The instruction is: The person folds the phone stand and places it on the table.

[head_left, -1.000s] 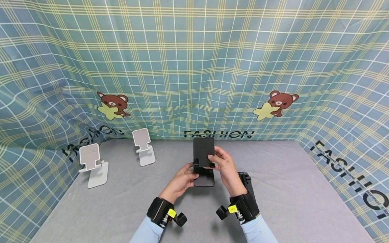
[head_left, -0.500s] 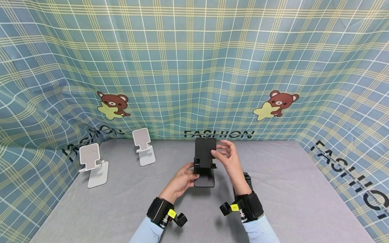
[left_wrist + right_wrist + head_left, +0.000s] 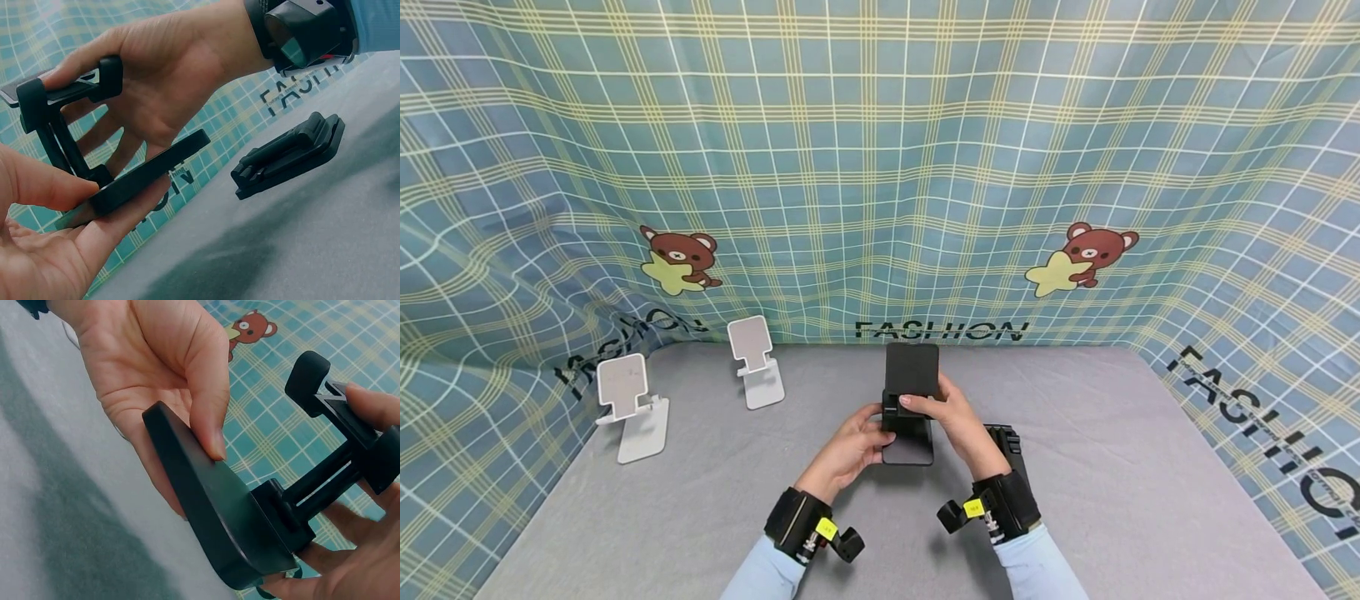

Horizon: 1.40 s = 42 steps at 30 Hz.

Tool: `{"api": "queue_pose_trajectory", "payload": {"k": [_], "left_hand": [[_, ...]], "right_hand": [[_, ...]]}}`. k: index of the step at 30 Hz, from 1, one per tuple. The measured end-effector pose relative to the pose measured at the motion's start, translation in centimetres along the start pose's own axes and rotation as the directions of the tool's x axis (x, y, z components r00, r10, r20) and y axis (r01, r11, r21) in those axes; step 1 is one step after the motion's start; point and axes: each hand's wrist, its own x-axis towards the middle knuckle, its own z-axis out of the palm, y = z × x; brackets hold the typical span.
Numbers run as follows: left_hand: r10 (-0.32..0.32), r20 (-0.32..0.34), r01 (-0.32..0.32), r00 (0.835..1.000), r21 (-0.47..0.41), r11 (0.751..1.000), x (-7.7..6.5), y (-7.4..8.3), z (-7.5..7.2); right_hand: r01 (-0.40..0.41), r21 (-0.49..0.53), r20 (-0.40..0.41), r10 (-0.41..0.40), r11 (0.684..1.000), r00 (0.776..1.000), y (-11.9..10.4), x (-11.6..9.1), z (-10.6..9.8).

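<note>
Both hands hold a black phone stand (image 3: 913, 365) above the table, its back plate raised over a flat base (image 3: 206, 500). My left hand (image 3: 848, 450) pinches the base along its left side, thumb on top and fingers underneath, as the left wrist view shows. On the upper part, my right hand (image 3: 958, 421) lays its thumb across the front near the lower lip hooks, with the other fingers behind the plate. Two thin arms (image 3: 325, 481) join the base to the upper plate. A second black stand (image 3: 287, 150) lies folded on the table by the right wrist.
Two white phone stands stand opened on the left, one nearer (image 3: 621, 386) and one farther back (image 3: 749, 343). A checked cloth (image 3: 880, 167) hangs behind and along both sides of the grey table (image 3: 1112, 467).
My right hand loosens from the plate's right edge, then moves down and left to grip near its lower hooks. The stand shifts slightly right and toward me. My left hand keeps its grip.
</note>
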Motion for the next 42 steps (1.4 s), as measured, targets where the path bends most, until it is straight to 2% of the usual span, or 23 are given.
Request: {"api": "queue_pose_trajectory", "payload": {"k": [4,10,19,27,35,37,42], "left_hand": [[0.000,-0.002,0.000,1.000,0.003,1.000,0.0,0.0,0.1],[-0.012,0.002,0.012,1.000,0.022,1.000,0.0,-0.1,0.2],[-0.032,0.011,0.031,0.999,0.020,0.999,-0.2,0.0,0.2],[-0.026,0.038,0.026,0.999,0.005,1.000,-0.1,-0.1,0.4],[-0.028,0.056,0.029,0.998,-0.002,1.000,-0.1,-0.3,0.7],[-0.029,0.062,0.029,0.998,0.002,1.000,-0.1,-0.3,0.7],[-0.021,0.067,0.020,0.998,0.004,1.000,-0.1,-0.3,0.7]], "right_hand": [[-0.030,-0.033,-0.029,0.029,0.999,0.999,0.2,0.0,-0.1],[-0.030,-0.026,-0.043,0.029,0.999,0.999,0.2,0.2,-0.1],[0.040,-0.050,-0.048,-0.042,0.998,0.998,0.4,0.2,0.1],[0.078,-0.042,-0.155,-0.084,0.996,0.984,0.9,0.4,0.5],[0.106,-0.037,-0.313,-0.113,0.994,0.943,1.6,0.9,1.1],[0.103,-0.019,-0.328,-0.104,0.994,0.939,1.7,1.0,1.1],[0.095,-0.008,-0.327,-0.093,0.995,0.941,0.2,0.2,1.6]]}}
